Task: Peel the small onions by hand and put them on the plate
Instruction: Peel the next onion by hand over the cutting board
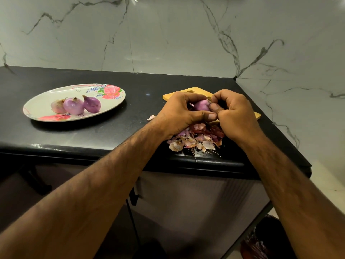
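- Over the right end of the black desk (pixel 93 133), the person's two hands meet just above a yellow cutting board (pixel 188 91), which they largely cover.
- The left grip (pixel 179 111) is curled round a small purple onion (pixel 201 106), with the fingers over its far side and the thumb along its near side.
- The right grip (pixel 237 114) pinches the onion's right end between thumb and fingertips, where a brown scrap of skin shows.
- A pile of peels (pixel 196 140), pink, red and papery white, lies on the desk below the hands and reaches the front edge.
- One stray peel (pixel 151 117) lies on the desk just left of the left grip.
- Well apart to the left sits an oval flowered plate (pixel 46 94).
- Three peeled onions (pixel 73 106) lie on the plate in a touching row near its middle.
- White veined marble wall (pixel 168 34) rises behind the desk.
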